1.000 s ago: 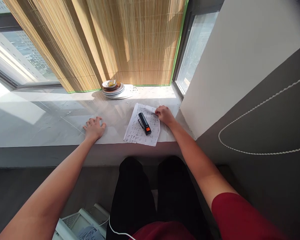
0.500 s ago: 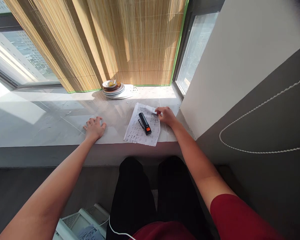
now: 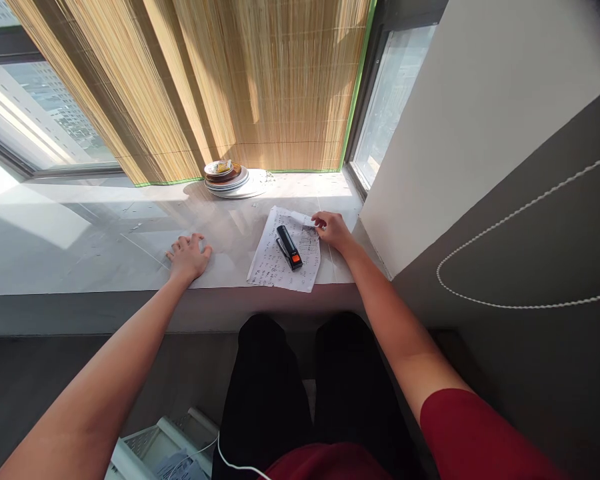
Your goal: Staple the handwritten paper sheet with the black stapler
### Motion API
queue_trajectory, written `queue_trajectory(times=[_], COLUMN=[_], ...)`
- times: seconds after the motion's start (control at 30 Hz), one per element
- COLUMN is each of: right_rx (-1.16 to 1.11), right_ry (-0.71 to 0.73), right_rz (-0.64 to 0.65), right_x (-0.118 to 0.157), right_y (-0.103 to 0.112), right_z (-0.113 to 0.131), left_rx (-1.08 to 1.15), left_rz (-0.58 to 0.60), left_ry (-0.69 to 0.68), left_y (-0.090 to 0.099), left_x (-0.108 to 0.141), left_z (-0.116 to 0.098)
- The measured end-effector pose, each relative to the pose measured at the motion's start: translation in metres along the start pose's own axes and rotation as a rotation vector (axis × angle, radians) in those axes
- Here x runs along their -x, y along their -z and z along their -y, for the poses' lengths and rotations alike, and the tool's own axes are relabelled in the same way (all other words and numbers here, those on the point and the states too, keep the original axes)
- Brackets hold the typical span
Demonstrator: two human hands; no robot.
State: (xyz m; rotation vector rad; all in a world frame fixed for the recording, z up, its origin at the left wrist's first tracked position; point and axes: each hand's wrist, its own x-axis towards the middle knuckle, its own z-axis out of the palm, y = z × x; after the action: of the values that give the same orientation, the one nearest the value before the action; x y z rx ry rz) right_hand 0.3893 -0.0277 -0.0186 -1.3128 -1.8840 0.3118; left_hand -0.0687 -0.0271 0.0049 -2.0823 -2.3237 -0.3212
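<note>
My left hand (image 3: 189,258) lies spread, palm down, on the pale tiled windowsill (image 3: 105,260), with nothing in it. At the upper right edge of a handwritten sheet of paper (image 3: 269,265) is my right hand (image 3: 333,230), its fingers curled in a pinch at that corner. On top of the sheet rests a black stapler (image 3: 289,247) with an orange patch at its near end, lying at a slant. Neither hand touches the stapler. The lower edge of the paper reaches the front edge of the sill.
A stack of plates and small dishes (image 3: 226,180) stands at the back by the bamboo blind (image 3: 280,87). To the right are a wall (image 3: 415,133) and a hanging beaded cord (image 3: 485,303). A pale rack (image 3: 167,440) sits on the floor at lower left.
Almost nothing differs. My right hand has shifted very slightly at the corner of the paper; the left hand, the stapler and the sheet stay in place.
</note>
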Motion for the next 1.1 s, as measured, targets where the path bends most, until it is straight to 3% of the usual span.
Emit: queue_trajectory(times=[0.2, 0.4, 0.93, 1.1], right_rx=[0.073, 0.133, 0.108, 0.125], right_ry=[0.04, -0.038, -0.079, -0.091], right_rz=[0.0, -0.014, 0.196, 0.139], right_x=[-0.0001, 0.0003, 0.0021, -0.0001], right_y=[0.0021, 0.0012, -0.0065, -0.007], right_z=[0.0026, 0.0002, 0.0021, 0.005], left_rx=[-0.005, 0.0, -0.018, -0.018], left_rz=[-0.002, 0.0, -0.006, -0.005], left_ry=[0.003, 0.004, 0.001, 0.002], left_y=[-0.0004, -0.001, -0.0001, -0.0006], left_x=[-0.0004, -0.0011, -0.0005, -0.0004], left_z=[0.0001, 0.0007, -0.0004, -0.0003])
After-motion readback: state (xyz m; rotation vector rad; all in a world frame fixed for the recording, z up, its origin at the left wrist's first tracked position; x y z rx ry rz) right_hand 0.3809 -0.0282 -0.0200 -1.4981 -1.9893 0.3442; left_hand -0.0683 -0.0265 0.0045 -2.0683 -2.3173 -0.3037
